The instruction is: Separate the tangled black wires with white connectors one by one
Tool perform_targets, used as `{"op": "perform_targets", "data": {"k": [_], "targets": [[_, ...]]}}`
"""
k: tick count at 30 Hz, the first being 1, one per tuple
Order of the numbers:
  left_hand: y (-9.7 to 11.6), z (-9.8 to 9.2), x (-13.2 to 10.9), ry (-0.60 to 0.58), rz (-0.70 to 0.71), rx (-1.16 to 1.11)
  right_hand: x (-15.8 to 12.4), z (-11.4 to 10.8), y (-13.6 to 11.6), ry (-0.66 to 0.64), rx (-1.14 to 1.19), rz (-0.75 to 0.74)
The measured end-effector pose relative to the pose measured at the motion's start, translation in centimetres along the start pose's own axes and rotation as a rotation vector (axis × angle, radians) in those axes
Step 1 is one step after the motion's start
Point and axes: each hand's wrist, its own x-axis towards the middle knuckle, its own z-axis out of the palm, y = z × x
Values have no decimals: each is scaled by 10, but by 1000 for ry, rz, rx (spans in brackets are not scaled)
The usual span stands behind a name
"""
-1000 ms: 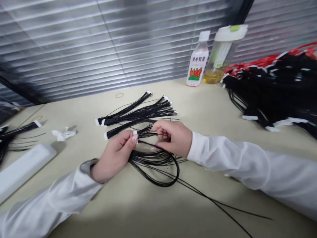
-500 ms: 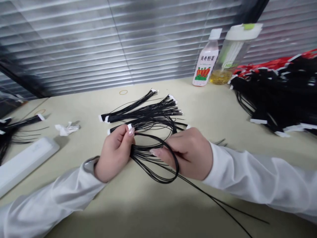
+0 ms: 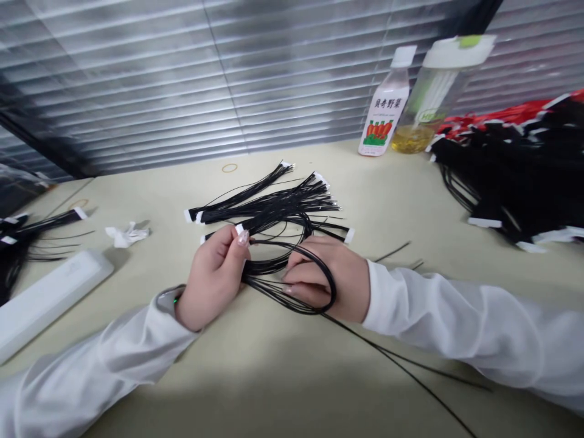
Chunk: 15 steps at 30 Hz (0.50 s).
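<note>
My left hand point(image 3: 218, 277) pinches a looped bundle of black wires point(image 3: 269, 286) at its left end, where a white connector point(image 3: 239, 229) pokes out above the thumb. The wires curve in loops to the right, and a few loose ends trail toward the lower right. My right hand point(image 3: 331, 274) is closed around part of these wires, with the loop passing over its fingers; the gripped stretch is partly hidden. Just behind both hands lie several black wire bundles point(image 3: 274, 204) with white connectors on the tabletop.
A white oblong case point(image 3: 55, 301) and crumpled tissue point(image 3: 128, 235) are at left, near more black wires point(image 3: 36, 234). A drink bottle point(image 3: 385, 109) and a clear tumbler point(image 3: 422, 115) stand at back right. Beyond them, a heap of black wire bundles point(image 3: 515, 170) covers the right side.
My right hand has shifted slightly left and its fingers have curled further into the wires. The wire loop has narrowed and risen at its lower edge. My left hand keeps its pinch.
</note>
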Motion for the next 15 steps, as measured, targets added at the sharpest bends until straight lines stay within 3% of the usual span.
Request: {"op": "perform_targets", "data": {"k": [9, 15], "targets": [[-1, 0, -3, -11, 71, -10, 0, 1, 0, -27, -50, 49], [-1, 0, -1, -9, 9, 6, 6, -22, -4, 4, -467, 77]]}}
